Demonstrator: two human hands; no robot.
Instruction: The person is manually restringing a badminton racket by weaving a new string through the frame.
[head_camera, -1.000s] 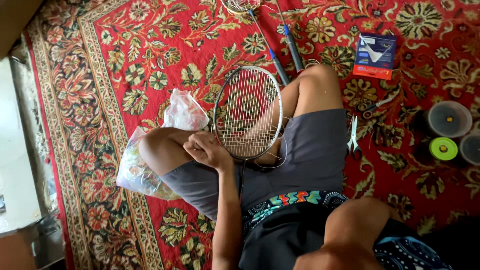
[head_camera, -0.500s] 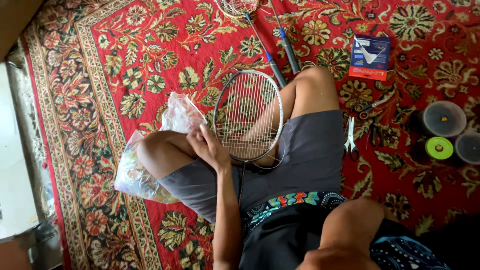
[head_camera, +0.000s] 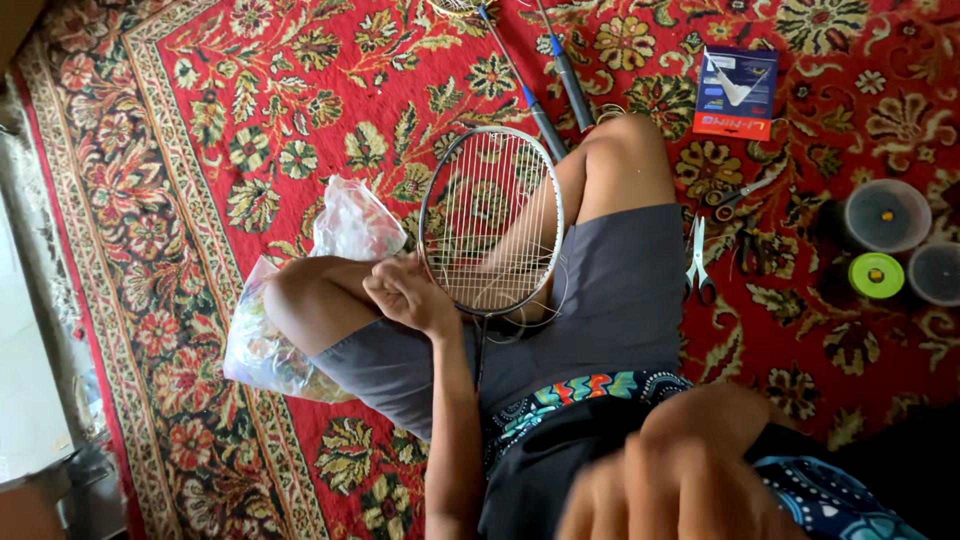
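The left hand (head_camera: 405, 297) pinches its fingers on the rim of the thin-framed, white-strung badminton racket (head_camera: 491, 222), which lies across the lap. A clear plastic bag (head_camera: 300, 290) sits just beyond. The right hand (head_camera: 680, 480), blurred close up: grip unclear.

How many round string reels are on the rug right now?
3, all at the right edge: a grey reel, a green reel below it, and another grey reel partly cut off. More may lie out of view.

1. The racket (head_camera: 490, 225) lies across the person's lap at frame centre, on the carpet (head_camera: 150, 150).
2. A plastic bag (head_camera: 300, 300) sits left of it, under the knee.
3. Scissors (head_camera: 698, 262) lie right of the lap; round containers (head_camera: 885, 245) lie further right.
4. A box (head_camera: 735, 92) lies at upper right.
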